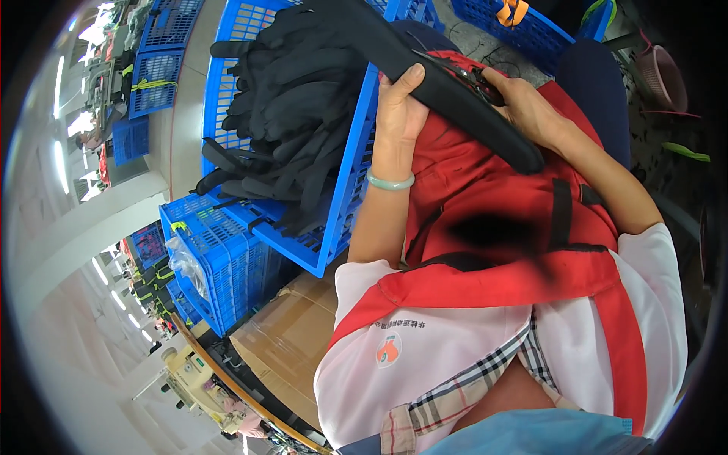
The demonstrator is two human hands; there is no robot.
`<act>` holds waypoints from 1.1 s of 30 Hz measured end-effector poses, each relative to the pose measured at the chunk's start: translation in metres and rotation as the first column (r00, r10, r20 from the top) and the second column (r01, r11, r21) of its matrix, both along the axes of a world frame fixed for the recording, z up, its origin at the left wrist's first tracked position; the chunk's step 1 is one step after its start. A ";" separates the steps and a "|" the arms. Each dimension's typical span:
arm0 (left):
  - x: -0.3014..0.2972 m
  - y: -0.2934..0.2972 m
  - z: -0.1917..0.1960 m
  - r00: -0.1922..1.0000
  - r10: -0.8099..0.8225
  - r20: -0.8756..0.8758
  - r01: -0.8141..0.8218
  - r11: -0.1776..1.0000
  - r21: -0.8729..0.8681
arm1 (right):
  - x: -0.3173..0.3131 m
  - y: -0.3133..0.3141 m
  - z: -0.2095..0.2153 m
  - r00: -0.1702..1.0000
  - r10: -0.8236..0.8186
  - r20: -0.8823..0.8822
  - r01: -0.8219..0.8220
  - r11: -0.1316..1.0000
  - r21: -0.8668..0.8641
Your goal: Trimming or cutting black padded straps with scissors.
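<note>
Head view looks down on the person's own lap. Nearest the lens are a plaid collar [485, 379] and a pale shirt [425, 341] under a red apron [493, 212], whose bib and straps cover the lap and carry a dark smudge near the middle. Just left of the lap, lower down, sits a brown cardboard box [284, 341], and past it a stack of blue plastic crates [220, 265] with a clear plastic bag [184, 262] at its edge.

Over the apron lies a long black fabric strip [455, 98], running from upper left down to the right, its lower end resting free on the red cloth. The left hand [398, 114], with a pale green bangle [390, 182] on the wrist, has its grip closed on the strip, thumb laid on top and fingers hidden beneath. The right hand [527, 106] meets the strip from the other side; its grip is closed around small dark scissors [474, 76] pressed against the strip's upper edge.

Beyond the hands, a blue crate [345, 182] stands just beside the left forearm, heaped with black fabric pieces [296, 98] whose straps spill over its wall. Farther off are more blue crates [155, 68], one to the upper right [516, 30] holding something orange, and a pink basket [660, 76] at the far right.
</note>
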State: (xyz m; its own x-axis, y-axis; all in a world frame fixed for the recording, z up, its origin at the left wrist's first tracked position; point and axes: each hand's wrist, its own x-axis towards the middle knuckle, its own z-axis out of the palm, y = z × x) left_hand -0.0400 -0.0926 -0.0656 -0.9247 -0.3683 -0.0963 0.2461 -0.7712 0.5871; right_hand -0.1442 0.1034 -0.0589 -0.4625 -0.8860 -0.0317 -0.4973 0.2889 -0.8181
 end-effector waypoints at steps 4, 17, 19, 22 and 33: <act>0.002 0.002 -0.001 1.000 0.008 0.029 -0.008 1.000 -0.006 | 0.002 -0.001 -0.001 0.999 -0.003 0.041 0.004 1.000 -0.014; 0.004 0.005 0.004 0.999 0.008 0.042 -0.008 1.000 -0.001 | 0.000 -0.002 0.003 0.995 -0.017 0.100 0.023 0.998 -0.055; 0.000 -0.007 0.012 0.998 -0.024 0.053 0.024 1.000 0.002 | -0.007 0.001 0.008 0.996 -0.024 0.085 0.025 1.000 -0.002; -0.005 -0.020 0.014 0.996 -0.050 0.078 0.053 0.998 -0.044 | -0.007 0.002 0.005 0.999 -0.035 0.037 0.032 0.997 0.063; -0.009 -0.007 0.007 0.994 0.028 0.101 -0.025 0.999 -0.030 | -0.009 -0.001 -0.021 0.998 -0.066 0.018 0.066 0.998 -0.007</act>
